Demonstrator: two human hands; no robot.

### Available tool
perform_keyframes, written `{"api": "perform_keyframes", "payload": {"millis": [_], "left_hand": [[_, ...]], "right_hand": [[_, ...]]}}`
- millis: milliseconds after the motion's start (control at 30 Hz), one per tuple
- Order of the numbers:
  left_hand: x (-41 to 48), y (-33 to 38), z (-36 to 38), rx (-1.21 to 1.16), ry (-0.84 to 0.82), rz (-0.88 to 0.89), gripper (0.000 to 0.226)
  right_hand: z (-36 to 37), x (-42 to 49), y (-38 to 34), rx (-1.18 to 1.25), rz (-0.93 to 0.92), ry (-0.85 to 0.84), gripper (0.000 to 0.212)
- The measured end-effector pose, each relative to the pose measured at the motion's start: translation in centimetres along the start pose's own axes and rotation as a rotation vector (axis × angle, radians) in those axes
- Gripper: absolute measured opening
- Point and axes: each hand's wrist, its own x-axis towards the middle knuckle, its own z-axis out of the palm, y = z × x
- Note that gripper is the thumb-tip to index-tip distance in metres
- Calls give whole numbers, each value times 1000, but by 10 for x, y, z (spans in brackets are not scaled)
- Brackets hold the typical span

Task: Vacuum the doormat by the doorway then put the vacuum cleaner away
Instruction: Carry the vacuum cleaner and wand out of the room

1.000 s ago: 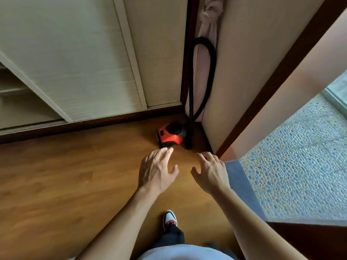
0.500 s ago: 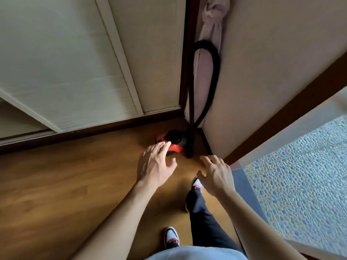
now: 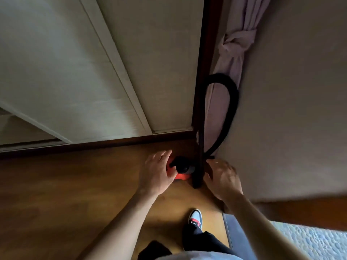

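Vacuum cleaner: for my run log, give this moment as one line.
vacuum cleaner: in corner | left hand: on red body, grip unclear | right hand: open beside tube | hose: looped up wall

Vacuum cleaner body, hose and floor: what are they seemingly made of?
Vacuum cleaner body: likely hard plastic, smooth orange-red shell. Hose: probably flexible plastic or rubber, matt black, bent in a loop. Floor: wood or wood-look laminate, faint sheen, visible grain.

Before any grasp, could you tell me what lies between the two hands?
Head view: the red vacuum cleaner and its upright black wand stand between left hand and right hand.
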Motion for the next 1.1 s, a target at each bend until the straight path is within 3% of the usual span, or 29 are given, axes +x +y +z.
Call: {"api": "perform_keyframes", "payload": {"millis": [600,833,1100], "left_hand": [[106,-9,68,34,-90,43,69],[149,-41,154,-7,-129,73,63],[198,-93,315,0,-124,104,58]], "right_hand": [[39,102,41,6,29,39,47],[123,148,73,44,3,107,51],[266,217,143,105,19,162,60]]}}
